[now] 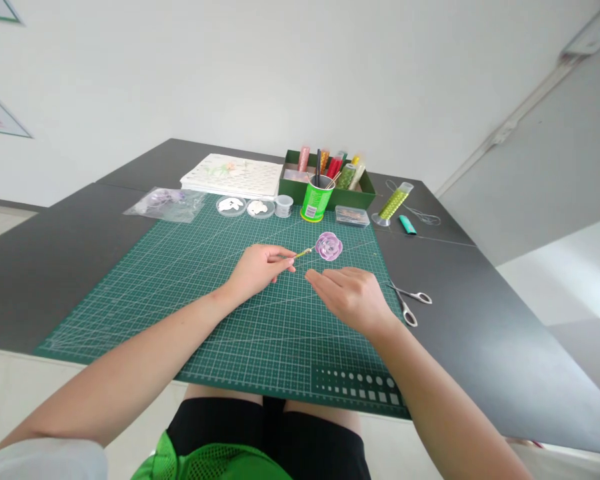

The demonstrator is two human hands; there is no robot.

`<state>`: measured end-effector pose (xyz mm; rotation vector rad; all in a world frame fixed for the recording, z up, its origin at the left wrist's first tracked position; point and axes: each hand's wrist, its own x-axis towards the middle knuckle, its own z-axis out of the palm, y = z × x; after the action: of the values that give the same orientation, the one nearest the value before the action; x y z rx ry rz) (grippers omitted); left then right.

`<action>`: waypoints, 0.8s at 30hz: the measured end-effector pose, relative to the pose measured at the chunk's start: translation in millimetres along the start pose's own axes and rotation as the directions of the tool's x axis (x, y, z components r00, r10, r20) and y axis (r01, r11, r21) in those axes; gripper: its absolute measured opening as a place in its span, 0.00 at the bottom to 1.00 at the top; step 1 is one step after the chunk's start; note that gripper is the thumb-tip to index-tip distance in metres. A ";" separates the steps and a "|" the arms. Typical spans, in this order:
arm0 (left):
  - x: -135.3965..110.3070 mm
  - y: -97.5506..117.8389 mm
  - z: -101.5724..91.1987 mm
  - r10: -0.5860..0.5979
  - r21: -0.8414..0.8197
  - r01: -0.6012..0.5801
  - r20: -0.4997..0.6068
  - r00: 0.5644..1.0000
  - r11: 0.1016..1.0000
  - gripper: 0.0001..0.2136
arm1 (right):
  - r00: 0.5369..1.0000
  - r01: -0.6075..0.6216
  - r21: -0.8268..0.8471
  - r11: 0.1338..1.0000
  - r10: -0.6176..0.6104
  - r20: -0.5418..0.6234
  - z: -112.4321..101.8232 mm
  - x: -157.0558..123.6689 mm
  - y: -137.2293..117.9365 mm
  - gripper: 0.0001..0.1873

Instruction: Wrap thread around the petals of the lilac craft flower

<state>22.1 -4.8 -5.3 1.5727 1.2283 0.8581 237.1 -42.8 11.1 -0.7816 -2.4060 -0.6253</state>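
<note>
A light purple artificial flower (329,247) with layered round petals hangs over the middle of the cutting mat (260,333). Its thin green-yellow stem (303,253) is pinched between the thumb and fingers of my left hand (260,268). The bloom points to the right, away from those fingers. Just below and right of it is my right hand (353,297), its fingers curled together and its back toward me. Whatever those fingers may hold is hidden. To the right, scissors (409,300) lie partly open across the mat's edge.
Behind the mat stand a green cup (316,200) of tools and a dark green box (367,193) with colourful rolls. Small dishes (231,205) of white pieces, a plastic bag (167,203), stacked papers (195,175), a green spool (396,201) and a turquoise item (407,225) lie around.
</note>
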 end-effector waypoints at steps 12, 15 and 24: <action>-1.7 -2.0 -0.3 0.006 0.227 -0.028 0.097 0.995 0.973 0.11 | 1.000 -0.022 0.082 0.996 0.021 0.005 -8.1 7.1 -2.3 0.18; -4.9 -0.3 0.9 0.068 0.316 -0.127 0.191 0.979 0.940 0.10 | 0.996 -0.085 0.123 0.989 0.087 -0.011 -6.7 7.4 2.9 0.17; -11.8 4.7 1.6 0.051 0.265 -0.159 0.375 0.926 0.951 0.09 | 0.964 -0.232 0.257 0.938 0.258 -0.070 5.4 1.2 21.0 0.09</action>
<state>22.1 -16.9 -1.1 1.9486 1.0369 0.4300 247.9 -24.1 13.2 -0.8994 -2.1909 -0.2538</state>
